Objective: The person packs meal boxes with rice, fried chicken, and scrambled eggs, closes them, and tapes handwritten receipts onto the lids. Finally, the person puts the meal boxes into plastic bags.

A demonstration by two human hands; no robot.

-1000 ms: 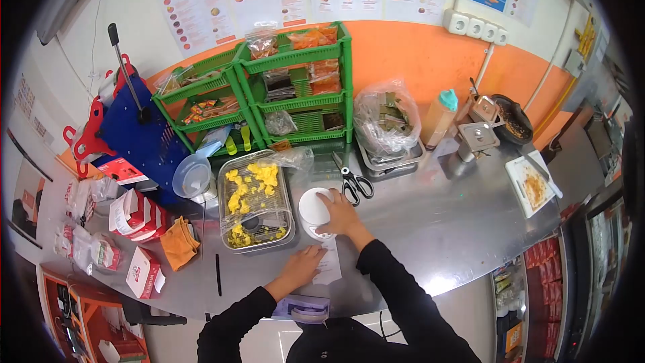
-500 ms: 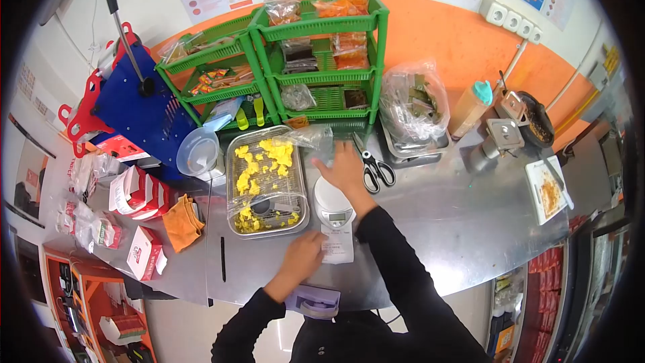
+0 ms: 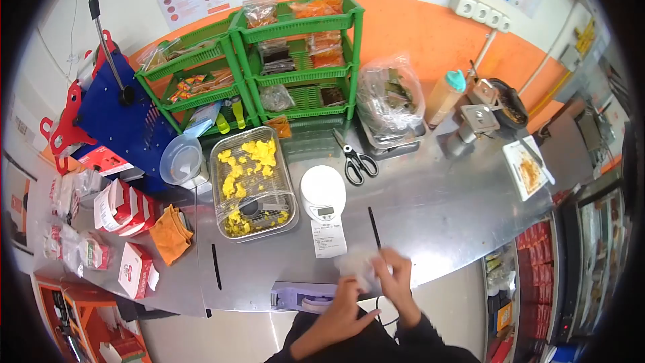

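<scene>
Left hand and right hand pinching bag nearer than scale, receipt at scale's front, tray left of scale

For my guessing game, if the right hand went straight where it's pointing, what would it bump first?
Probably the thin black stick on the table, though the right hand might be high enough to miss.

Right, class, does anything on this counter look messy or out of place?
Yes: the white board at far right is smeared with brownish residue, and what looks like a knife lies on it, so it seems uncleaned.
</scene>
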